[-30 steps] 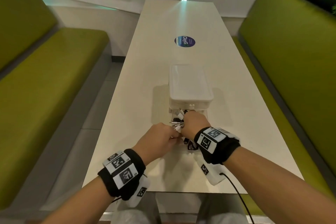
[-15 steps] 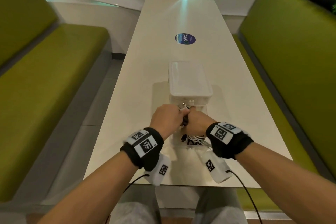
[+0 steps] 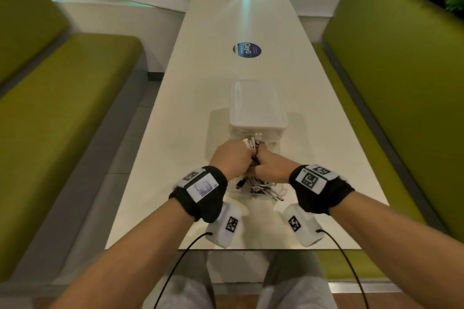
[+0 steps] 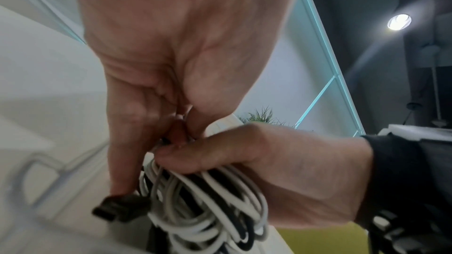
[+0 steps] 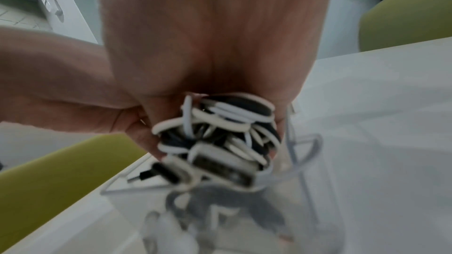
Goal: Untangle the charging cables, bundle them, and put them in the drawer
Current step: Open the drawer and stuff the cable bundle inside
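A coiled bundle of white and black charging cables (image 3: 261,184) hangs between both hands over the pulled-out clear drawer (image 3: 276,150) of a white drawer box (image 3: 257,108). My left hand (image 3: 233,158) pinches the top of the bundle (image 4: 200,210), and a black USB plug (image 4: 117,210) sticks out below it. My right hand (image 3: 272,167) wraps round the bundle (image 5: 227,128) from the right. A white USB plug (image 5: 220,165) points down at the drawer's clear rim (image 5: 310,142). Several plug ends poke up between the hands (image 3: 249,144).
The drawer box stands mid-table on a long white table (image 3: 190,133) with a round blue sticker (image 3: 247,49) farther back. Green benches (image 3: 62,108) run along both sides. The table's near edge lies just under my wrists.
Both hands have carried the bundle away from me, towards the box and over the open drawer. The left hand has closed in against the right on the bundle.
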